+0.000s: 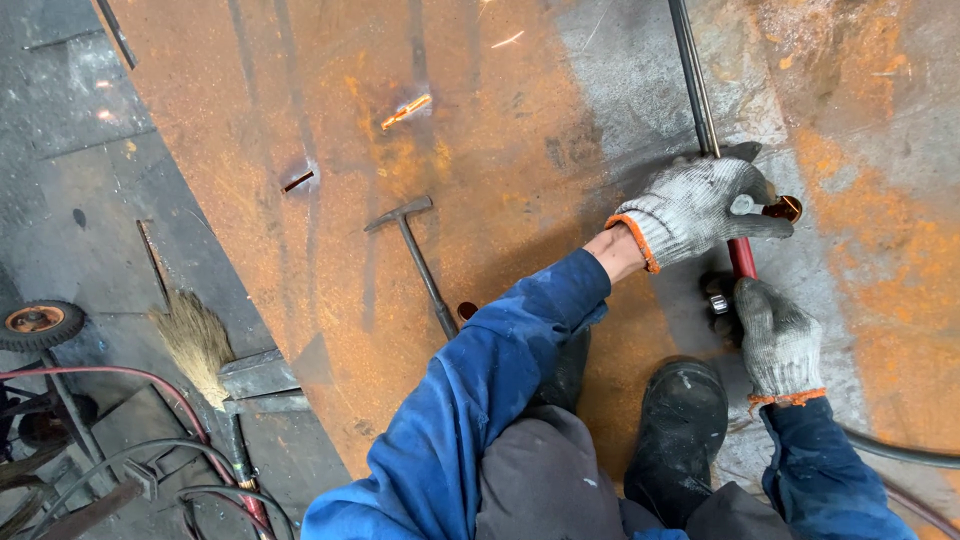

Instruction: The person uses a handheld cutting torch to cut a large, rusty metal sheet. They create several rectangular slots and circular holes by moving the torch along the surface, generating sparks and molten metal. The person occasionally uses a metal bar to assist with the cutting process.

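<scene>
Head view, looking down on a rusty, rough steel plate point(330, 300): the left hand point(700, 210) in a knitted grey glove is clenched around the upper end of a red-handled cutting torch point(742, 258), the gloved right hand point(775, 335) grasps its lower valve end, and a slim chipping hammer point(420, 262) lies well apart to the left.
</scene>
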